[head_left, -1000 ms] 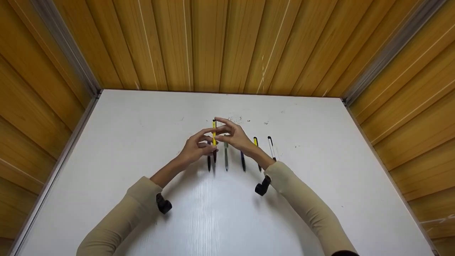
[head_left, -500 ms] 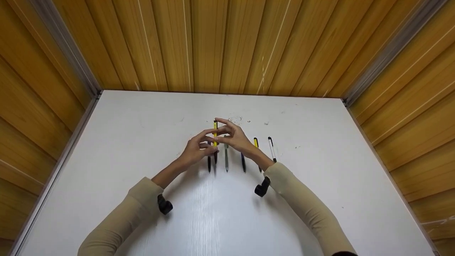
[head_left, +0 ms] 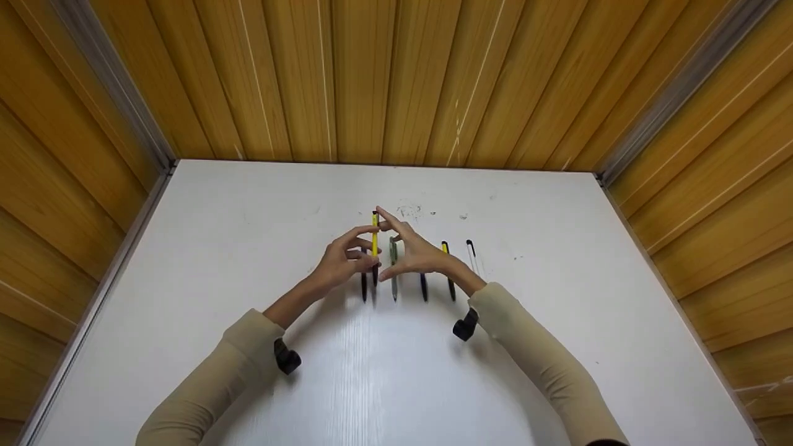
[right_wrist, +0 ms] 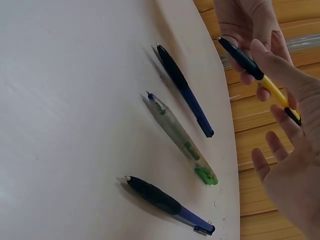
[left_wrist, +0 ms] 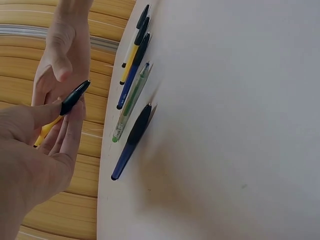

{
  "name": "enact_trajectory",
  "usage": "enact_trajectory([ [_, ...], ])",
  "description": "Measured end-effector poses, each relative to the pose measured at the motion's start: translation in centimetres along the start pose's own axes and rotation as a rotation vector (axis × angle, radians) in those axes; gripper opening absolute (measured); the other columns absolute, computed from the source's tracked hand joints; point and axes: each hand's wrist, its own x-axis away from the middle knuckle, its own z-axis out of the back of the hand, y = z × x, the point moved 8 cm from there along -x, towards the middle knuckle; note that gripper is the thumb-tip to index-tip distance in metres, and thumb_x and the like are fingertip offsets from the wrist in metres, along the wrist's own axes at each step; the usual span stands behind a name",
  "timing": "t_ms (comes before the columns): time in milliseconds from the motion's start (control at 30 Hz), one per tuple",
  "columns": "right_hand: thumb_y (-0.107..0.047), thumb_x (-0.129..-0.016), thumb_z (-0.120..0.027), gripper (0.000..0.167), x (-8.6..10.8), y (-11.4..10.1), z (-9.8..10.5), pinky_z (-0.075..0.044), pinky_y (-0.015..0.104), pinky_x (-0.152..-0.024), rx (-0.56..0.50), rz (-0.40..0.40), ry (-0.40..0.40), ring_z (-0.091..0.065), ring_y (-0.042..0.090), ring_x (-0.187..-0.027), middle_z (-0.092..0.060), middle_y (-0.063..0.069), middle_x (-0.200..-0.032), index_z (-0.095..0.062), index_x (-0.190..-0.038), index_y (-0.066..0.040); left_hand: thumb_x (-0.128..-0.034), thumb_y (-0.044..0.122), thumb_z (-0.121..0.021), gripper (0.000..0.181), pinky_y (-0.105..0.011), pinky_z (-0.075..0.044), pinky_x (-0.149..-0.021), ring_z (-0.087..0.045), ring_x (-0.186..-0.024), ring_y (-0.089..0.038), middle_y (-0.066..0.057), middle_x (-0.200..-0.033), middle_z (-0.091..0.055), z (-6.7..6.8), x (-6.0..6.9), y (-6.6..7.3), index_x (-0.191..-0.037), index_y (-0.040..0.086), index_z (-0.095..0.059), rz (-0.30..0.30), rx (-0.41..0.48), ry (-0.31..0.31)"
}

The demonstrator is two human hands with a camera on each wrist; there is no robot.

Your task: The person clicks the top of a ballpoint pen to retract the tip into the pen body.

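Observation:
My left hand [head_left: 339, 265] pinches a yellow pen with a black grip [head_left: 375, 238] between thumb and fingers, held above the table. In the left wrist view the pen's black front part [left_wrist: 75, 97] points away from the palm. My right hand [head_left: 421, 253] is beside it, thumb spread away from the fingers, with the index fingertip at the pen's top end. In the right wrist view, the right hand [right_wrist: 295, 175] has its fingers extended around the yellow barrel [right_wrist: 274, 92]. Under the hands lie a blue pen [right_wrist: 185, 90] and a clear green pen [right_wrist: 182, 137].
On the white table [head_left: 347, 384], to the right, lie another dark blue pen [head_left: 424, 288], a second yellow and black pen [head_left: 451, 288] and a clear pen with a black end [head_left: 470, 246]. Wood-patterned panels [head_left: 359, 80] stand behind the table.
My right thumb has come off the yellow pen and moved down toward me, opening that hand, while the wrist shifted slightly right. The left hand still holds the pen in nearly the same place.

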Motion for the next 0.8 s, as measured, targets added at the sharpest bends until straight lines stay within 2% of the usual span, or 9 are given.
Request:
enact_trajectory([
  [133,-0.027,-0.067,-0.098,0.138,0.03,0.04,-0.24,-0.033,0.064,-0.119,0.073,0.014,0.050,-0.031,0.032,-0.142,-0.037,0.015,-0.156,-0.003,-0.166,-0.020,-0.0947,-0.001,-0.068,0.061,-0.037,-0.064,-0.088,-0.075,-0.099,-0.023,-0.028,-0.125,-0.063,-0.07,-0.02,-0.02,-0.151,0.012,-0.047,0.013,0.006,0.003],
  [333,-0.024,-0.065,-0.099,0.139,0.02,-0.18,-0.46,-0.031,0.064,-0.121,0.090,0.025,0.098,-0.032,0.031,-0.142,-0.040,0.014,-0.155,-0.004,-0.166,-0.020,-0.0940,-0.003,-0.068,0.060,-0.036,-0.065,-0.086,-0.075,-0.098,-0.025,-0.031,-0.125,-0.062,0.02,-0.01,0.27,-0.150,0.011,-0.049,-0.003,-0.002,0.007],
  [533,-0.020,-0.065,-0.099,0.138,0.16,-0.39,-0.51,-0.031,0.066,-0.120,0.086,0.035,0.111,-0.033,0.032,-0.140,-0.041,0.015,-0.151,-0.004,-0.166,-0.016,-0.0944,-0.001,-0.068,0.059,-0.035,-0.064,-0.086,-0.075,-0.098,-0.024,-0.026,-0.123,-0.064,-0.01,0.07,0.31,-0.149,0.012,-0.050,0.004,-0.003,0.013],
  [667,-0.023,-0.065,-0.099,0.138,0.34,-0.53,-0.43,-0.033,0.062,-0.120,0.085,0.043,0.109,-0.034,0.030,-0.139,-0.043,0.014,-0.149,-0.004,-0.166,-0.017,-0.0936,-0.002,-0.068,0.059,-0.035,-0.065,-0.085,-0.074,-0.095,-0.022,-0.023,-0.121,-0.065,-0.13,0.05,0.42,-0.148,0.012,-0.051,-0.010,-0.005,0.019],
  [800,-0.023,-0.064,-0.099,0.139,0.60,-0.73,-0.19,-0.040,0.058,-0.115,0.100,0.071,0.125,-0.038,0.029,-0.130,-0.047,0.014,-0.140,-0.005,-0.165,-0.011,-0.0931,-0.003,-0.068,0.059,-0.035,-0.065,-0.084,-0.073,-0.093,-0.020,-0.023,-0.122,-0.065,-0.43,-0.15,0.49,-0.148,0.012,-0.051,-0.019,-0.012,0.011],
])
